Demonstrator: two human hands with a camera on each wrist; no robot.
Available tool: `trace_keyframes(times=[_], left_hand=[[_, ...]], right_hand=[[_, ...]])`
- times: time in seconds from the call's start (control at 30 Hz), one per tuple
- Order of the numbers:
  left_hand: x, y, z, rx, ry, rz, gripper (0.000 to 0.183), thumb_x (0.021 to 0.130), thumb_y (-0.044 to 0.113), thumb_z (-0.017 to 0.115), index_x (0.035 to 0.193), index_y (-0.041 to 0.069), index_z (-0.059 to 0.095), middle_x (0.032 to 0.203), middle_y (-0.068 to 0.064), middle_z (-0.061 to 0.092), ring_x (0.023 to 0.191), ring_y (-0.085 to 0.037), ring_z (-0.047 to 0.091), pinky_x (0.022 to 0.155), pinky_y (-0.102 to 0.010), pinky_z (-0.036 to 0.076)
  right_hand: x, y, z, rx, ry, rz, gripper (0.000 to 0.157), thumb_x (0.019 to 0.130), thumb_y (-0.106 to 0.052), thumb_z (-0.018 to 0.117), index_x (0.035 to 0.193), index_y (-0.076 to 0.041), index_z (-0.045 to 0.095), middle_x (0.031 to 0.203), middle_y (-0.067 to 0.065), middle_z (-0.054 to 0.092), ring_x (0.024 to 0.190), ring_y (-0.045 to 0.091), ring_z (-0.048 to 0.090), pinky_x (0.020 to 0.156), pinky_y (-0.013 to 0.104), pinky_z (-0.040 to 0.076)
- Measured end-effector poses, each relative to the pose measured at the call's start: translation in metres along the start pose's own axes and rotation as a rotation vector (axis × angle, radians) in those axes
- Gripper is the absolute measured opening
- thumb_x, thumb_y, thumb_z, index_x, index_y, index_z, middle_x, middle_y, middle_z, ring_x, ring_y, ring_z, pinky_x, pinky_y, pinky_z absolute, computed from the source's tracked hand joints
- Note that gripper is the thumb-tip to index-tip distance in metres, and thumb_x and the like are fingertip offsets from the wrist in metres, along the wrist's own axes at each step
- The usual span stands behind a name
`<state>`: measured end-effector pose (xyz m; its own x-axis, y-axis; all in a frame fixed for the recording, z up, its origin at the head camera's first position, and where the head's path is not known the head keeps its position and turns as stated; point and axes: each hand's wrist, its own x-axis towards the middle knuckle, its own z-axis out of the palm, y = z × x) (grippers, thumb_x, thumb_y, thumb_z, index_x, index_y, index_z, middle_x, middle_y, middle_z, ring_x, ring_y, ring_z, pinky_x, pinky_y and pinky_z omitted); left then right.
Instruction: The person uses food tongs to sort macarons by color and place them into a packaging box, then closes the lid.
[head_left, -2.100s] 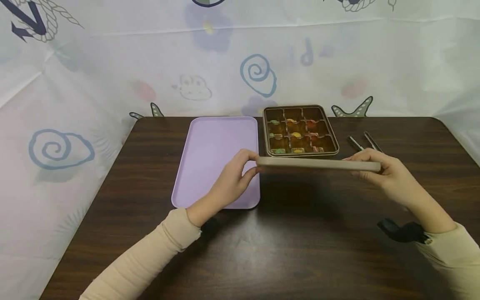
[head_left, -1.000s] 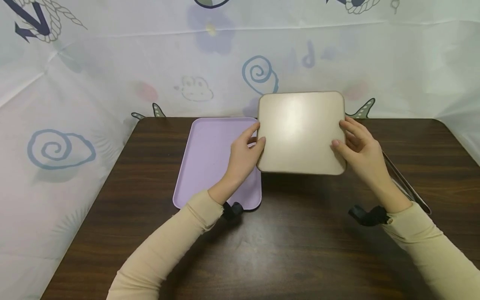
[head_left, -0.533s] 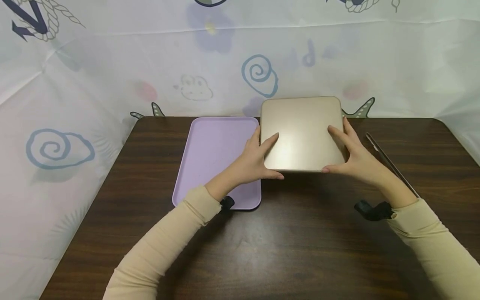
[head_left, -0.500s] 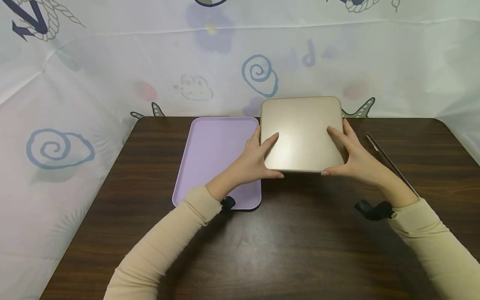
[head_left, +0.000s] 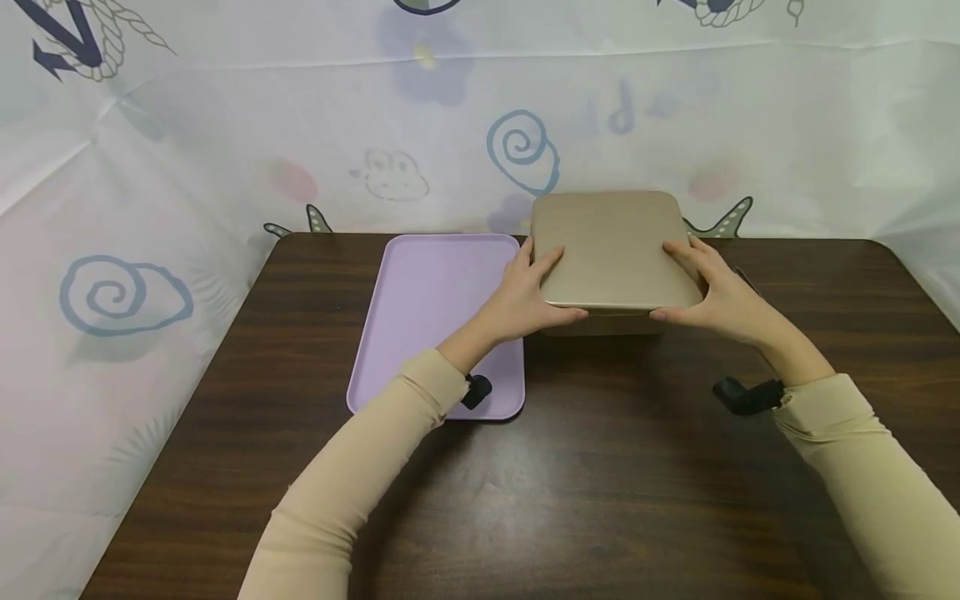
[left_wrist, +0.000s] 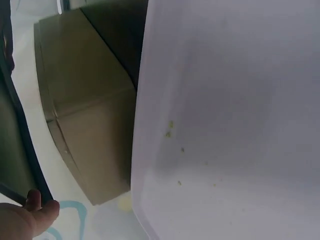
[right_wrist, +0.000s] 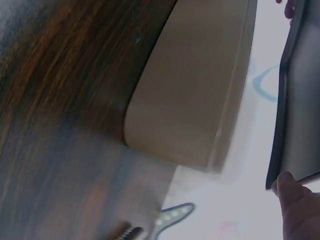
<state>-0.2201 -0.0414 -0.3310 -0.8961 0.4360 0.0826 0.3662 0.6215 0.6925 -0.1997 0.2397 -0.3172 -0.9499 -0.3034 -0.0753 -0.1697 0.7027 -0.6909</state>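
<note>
A champagne-gold square lid (head_left: 611, 246) is held between both hands over a matching tin box (head_left: 600, 325). My left hand (head_left: 523, 298) grips the lid's left front corner, thumb along the front edge. At the right front corner my right hand (head_left: 726, 298) grips it in the same way. Both wrist views show a gap between the lid (left_wrist: 15, 140) and the rim of the tin box (right_wrist: 190, 85), so they are apart. The inside of the tin is hidden under the lid.
A lilac tray (head_left: 435, 308) lies left of the tin, partly under my left forearm; small yellowish crumbs (left_wrist: 169, 129) dot it. Metal tongs (right_wrist: 130, 233) lie right of the tin, mostly hidden by my right hand. A printed white cloth (head_left: 337, 108) hangs behind the table.
The lid came from nearly edge-on in front of the tin to over it, covering the compartments. Both hands shifted to its front corners, and it has tipped flatter over the tin.
</note>
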Motion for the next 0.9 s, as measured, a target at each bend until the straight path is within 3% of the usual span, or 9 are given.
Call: trace_keyframes(times=[0.13, 0.3, 0.9], left_hand=[[0.013, -0.004, 0.004, 0.016, -0.033, -0.035, 0.097, 0.073, 0.042, 0.079, 0.151, 0.012, 0.029, 0.159, -0.025, 0.001, 0.147, -0.04, 0.01, 0.121, -0.051, 0.024], [0.022, -0.01, 0.011, 0.037, -0.08, -0.073, 0.102, 0.074, 0.044, 0.078, 0.153, 0.014, 0.021, 0.159, -0.025, -0.006, 0.148, -0.041, 0.006, 0.121, -0.05, 0.022], [0.03, -0.018, 0.023, 0.083, -0.088, -0.141, 0.103, 0.074, 0.046, 0.078, 0.153, 0.015, 0.02, 0.16, -0.022, -0.008, 0.147, -0.044, 0.006, 0.121, -0.053, 0.021]], right_hand=[[0.009, 0.008, -0.001, 0.025, -0.039, 0.032, 0.097, 0.082, -0.024, 0.074, 0.155, -0.022, 0.011, 0.159, 0.011, -0.02, 0.146, 0.046, -0.007, 0.109, 0.072, 0.015], [0.02, 0.017, 0.004, -0.012, -0.067, 0.019, 0.103, 0.08, -0.024, 0.076, 0.155, -0.017, 0.006, 0.158, 0.018, -0.021, 0.145, 0.048, -0.007, 0.108, 0.073, 0.017], [0.035, 0.031, 0.012, -0.013, -0.108, 0.034, 0.103, 0.081, -0.026, 0.075, 0.155, -0.017, 0.004, 0.158, 0.018, -0.021, 0.144, 0.049, -0.003, 0.107, 0.072, 0.02]])
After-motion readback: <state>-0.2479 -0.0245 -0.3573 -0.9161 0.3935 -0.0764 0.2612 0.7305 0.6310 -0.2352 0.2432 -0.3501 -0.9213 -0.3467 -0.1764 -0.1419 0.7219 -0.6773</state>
